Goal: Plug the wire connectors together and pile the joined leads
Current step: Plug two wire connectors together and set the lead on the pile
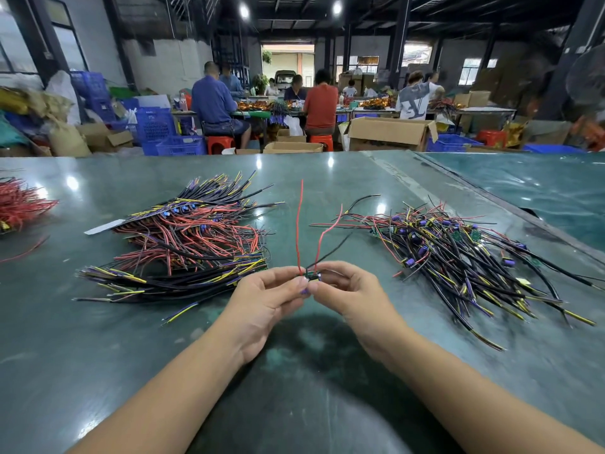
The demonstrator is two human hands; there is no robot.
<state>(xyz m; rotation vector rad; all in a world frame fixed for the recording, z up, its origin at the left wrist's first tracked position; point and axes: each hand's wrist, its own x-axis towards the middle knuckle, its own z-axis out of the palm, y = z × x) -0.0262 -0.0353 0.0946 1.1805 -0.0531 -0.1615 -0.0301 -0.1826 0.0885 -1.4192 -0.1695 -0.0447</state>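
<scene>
Red and black thin leads (299, 224) feather-light, floppy; small green connector piece (310, 276) pinched mid-air between left hand (262, 299) and right hand (347, 290) fingertips, over green tabletop (294, 371). Grip rigid connector bodies, not wire.

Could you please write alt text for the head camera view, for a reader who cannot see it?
The left hand and the right hand pinch a small connector piece together above a green table, red and black leads rising from it. A stacked pile of wires lies to the left, a looser pile to the right; workers sit at benches behind.
</scene>
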